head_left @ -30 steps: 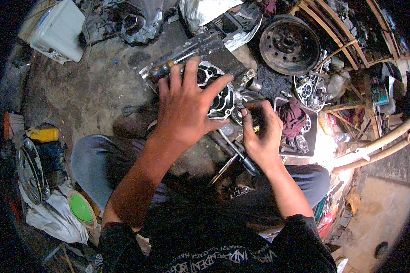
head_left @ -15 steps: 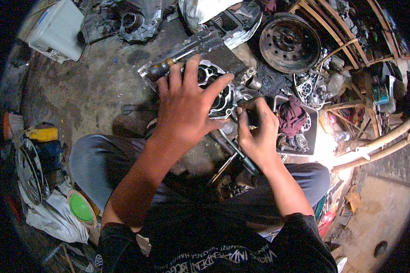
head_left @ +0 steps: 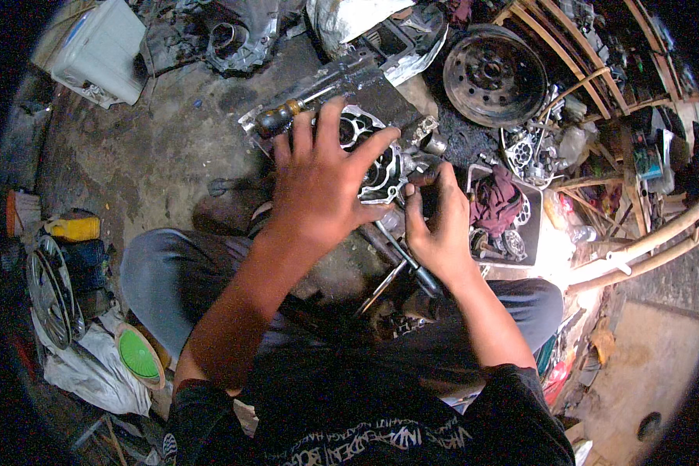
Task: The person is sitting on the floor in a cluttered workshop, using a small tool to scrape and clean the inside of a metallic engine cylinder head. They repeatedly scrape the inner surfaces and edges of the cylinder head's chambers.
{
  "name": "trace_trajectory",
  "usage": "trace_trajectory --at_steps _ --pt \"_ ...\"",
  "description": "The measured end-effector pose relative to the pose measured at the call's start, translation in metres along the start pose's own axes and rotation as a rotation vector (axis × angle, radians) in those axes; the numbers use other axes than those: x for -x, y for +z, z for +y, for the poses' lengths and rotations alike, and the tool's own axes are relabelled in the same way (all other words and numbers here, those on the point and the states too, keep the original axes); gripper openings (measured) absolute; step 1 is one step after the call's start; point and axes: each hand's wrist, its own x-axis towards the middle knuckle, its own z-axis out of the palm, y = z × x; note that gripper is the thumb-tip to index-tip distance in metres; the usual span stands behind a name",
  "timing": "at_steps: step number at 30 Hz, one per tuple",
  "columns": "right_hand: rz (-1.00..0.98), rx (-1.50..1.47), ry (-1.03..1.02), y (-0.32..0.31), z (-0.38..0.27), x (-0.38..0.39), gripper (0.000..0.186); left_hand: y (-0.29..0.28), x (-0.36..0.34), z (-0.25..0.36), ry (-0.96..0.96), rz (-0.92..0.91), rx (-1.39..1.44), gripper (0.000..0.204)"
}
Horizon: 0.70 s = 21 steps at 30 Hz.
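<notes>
My left hand grips a silver cast engine housing with round openings, fingers over its upper edge and thumb at the lower edge. My right hand is at the housing's right side, thumb and index finger curled round something I cannot make out. Above the left hand lies a screwdriver with a dark and wooden handle, on a greasy metal part. Beneath the housing, a long tool with a black handle and chrome shaft slants across another chrome bar.
A grey tub holds a maroon rag and metal parts. Around me are a black wheel rim, wooden racks, a pale plastic box, a transmission casing, wheel covers and a green round object.
My right hand has shifted slightly left and up toward the housing, its fingers curling in a little more. My left hand stays gripping the housing in much the same place.
</notes>
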Motion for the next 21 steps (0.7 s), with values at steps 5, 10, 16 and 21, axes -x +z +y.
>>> trace_trajectory --at_steps 5,10,16,21 --pt "-0.05 -0.06 -0.007 0.0 -0.002 0.007 0.023 0.001 -0.001 0.001 -0.006 -0.005 -0.01 0.092" --pt "-0.046 -0.003 0.025 -0.002 0.001 0.001 0.032 0.005 0.0 0.0 0.019 0.072 0.004 0.09" --pt "-0.024 0.01 0.023 -0.006 0.004 -0.004 0.026 0.003 -0.001 0.001 0.006 0.04 0.001 0.091" --pt "-0.021 0.021 0.016 -0.01 0.007 -0.007 0.029 0.005 -0.003 -0.002 -0.003 0.045 0.028 0.092"
